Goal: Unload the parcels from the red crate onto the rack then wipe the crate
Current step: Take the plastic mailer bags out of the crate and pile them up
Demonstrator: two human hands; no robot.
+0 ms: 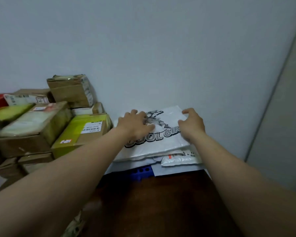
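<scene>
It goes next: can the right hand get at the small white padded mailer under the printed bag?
Probably yes: the small white padded mailer pokes out uncovered near the right hand, though the white printed plastic bag overlies part.

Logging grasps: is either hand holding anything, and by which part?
No clear hold. The left hand lies on the middle of the white printed bag; the right hand touches its right part with bent fingers, pinching or not unclear.
</scene>
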